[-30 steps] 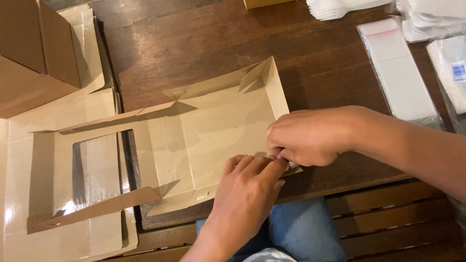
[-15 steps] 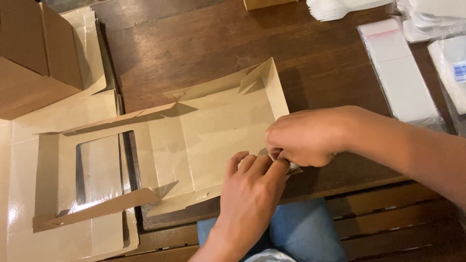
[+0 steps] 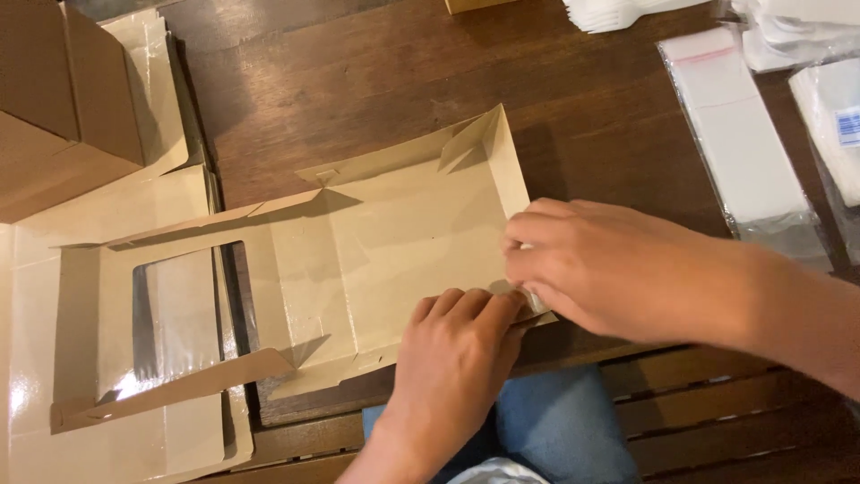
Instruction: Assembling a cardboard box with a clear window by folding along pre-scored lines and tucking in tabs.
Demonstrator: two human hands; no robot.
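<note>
Kraft-brown cardboard box [image 3: 394, 242] half folded, your left hand [image 3: 457, 354] and right hand [image 3: 591, 269] pinching its near right corner, dark wooden table [image 3: 358, 81] beneath, clear packets [image 3: 743, 134] beyond.

Both forearms are seen bare, with no sleeves, watch, rings or gloves on the left hand [image 3: 452, 358] or the right hand [image 3: 600, 264]. Fingernails are kept short and unpainted. Blue denim trousers [image 3: 555, 430] are worn, and a pale garment edge [image 3: 497, 472] is glimpsed at the near frame border.
</note>
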